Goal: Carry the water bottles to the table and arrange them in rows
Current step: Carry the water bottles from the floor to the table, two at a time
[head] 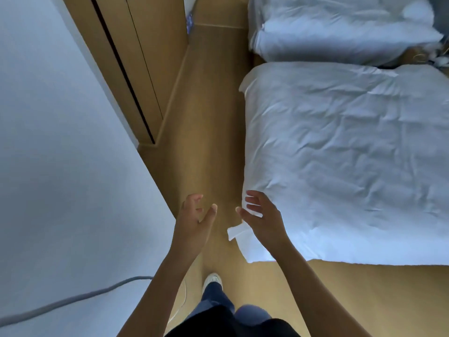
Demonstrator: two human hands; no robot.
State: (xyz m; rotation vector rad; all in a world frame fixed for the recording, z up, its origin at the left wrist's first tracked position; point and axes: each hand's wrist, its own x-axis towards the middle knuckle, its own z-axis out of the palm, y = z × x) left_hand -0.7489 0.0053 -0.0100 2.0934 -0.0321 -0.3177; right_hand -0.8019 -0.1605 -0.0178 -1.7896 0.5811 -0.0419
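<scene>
No water bottle and no table show in the head view. My left hand (194, 216) is held out in front of me over the wooden floor, fingers loosely spread and holding nothing. My right hand (261, 215) is beside it, fingers straight and apart, also holding nothing. It hovers by the near corner of a white bed; I cannot tell whether it touches the sheet. The two hands are a palm's width apart.
A bed (340, 154) with a rumpled white cover fills the right side, a second bed (340, 27) behind it. A white wall (60, 142) and a wooden door frame (136, 69) line the left. A narrow wooden floor aisle (209, 117) runs ahead. A grey cable (73, 299) crosses the wall.
</scene>
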